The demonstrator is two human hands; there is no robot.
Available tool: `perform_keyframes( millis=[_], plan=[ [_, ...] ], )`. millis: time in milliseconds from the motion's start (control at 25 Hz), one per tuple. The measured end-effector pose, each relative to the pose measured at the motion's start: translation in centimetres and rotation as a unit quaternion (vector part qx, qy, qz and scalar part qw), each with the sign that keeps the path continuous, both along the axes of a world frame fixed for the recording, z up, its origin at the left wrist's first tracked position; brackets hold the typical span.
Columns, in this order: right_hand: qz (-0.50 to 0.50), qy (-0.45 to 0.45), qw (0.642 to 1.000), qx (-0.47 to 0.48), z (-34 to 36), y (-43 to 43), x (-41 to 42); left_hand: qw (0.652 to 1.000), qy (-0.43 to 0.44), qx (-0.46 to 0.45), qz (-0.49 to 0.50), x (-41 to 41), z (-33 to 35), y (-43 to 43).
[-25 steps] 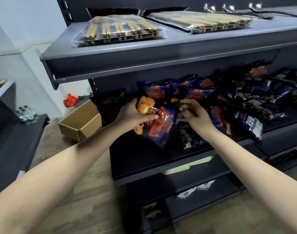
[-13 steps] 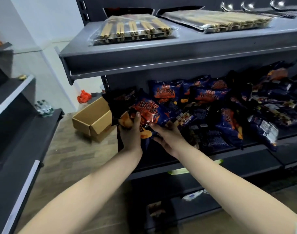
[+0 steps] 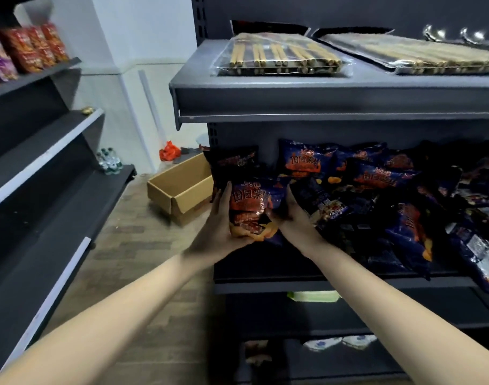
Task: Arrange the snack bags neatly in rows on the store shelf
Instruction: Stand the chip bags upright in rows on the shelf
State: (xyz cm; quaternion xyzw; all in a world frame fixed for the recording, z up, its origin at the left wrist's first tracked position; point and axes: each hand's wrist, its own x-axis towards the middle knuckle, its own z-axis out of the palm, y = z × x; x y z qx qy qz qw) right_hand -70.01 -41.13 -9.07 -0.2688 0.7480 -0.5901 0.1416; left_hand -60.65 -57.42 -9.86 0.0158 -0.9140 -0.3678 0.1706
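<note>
I hold one dark blue and orange snack bag (image 3: 250,208) upright at the left end of the middle shelf (image 3: 265,283). My left hand (image 3: 219,232) cups its left side and bottom. My right hand (image 3: 293,220) presses its right side. Behind it stands another dark bag (image 3: 235,162) against the back panel. To the right, several more blue snack bags (image 3: 376,190) lie in a loose, overlapping heap along the shelf.
The top shelf (image 3: 321,93) juts out above, carrying packs of chopsticks (image 3: 282,55). An open cardboard box (image 3: 182,187) sits on the wooden floor to the left. A second dark shelving unit (image 3: 43,162) lines the left side, with red and purple bags (image 3: 23,51) on top.
Both hands carried the snack bag leftward from the heap and turned it upright at the shelf's left end. My view swung left, showing more of the left shelving unit.
</note>
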Motion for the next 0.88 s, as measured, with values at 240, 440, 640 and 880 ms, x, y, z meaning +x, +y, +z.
perform_keyframes(
  millis=[240, 440, 640, 880],
  plan=[
    [-0.044, 0.216, 0.964, 0.146, -1.3, -1.9, 1.0, 0.996, 0.045, 0.008, 0.076, -1.8, -2.2, -0.8],
    [0.005, 0.310, 0.901, 0.305, -4.6, -1.3, 0.3, 0.983, -0.049, -0.054, 0.168, -3.2, -3.6, -1.7],
    [-0.012, 0.323, 0.887, 0.330, -6.1, -0.9, 0.3, 0.975, -0.045, -0.050, 0.210, -2.9, -5.4, 0.0],
    [-0.044, 0.340, 0.893, 0.292, -6.2, -1.0, 0.3, 0.977, -0.021, -0.024, 0.211, -2.8, -5.5, 0.5]
  ],
)
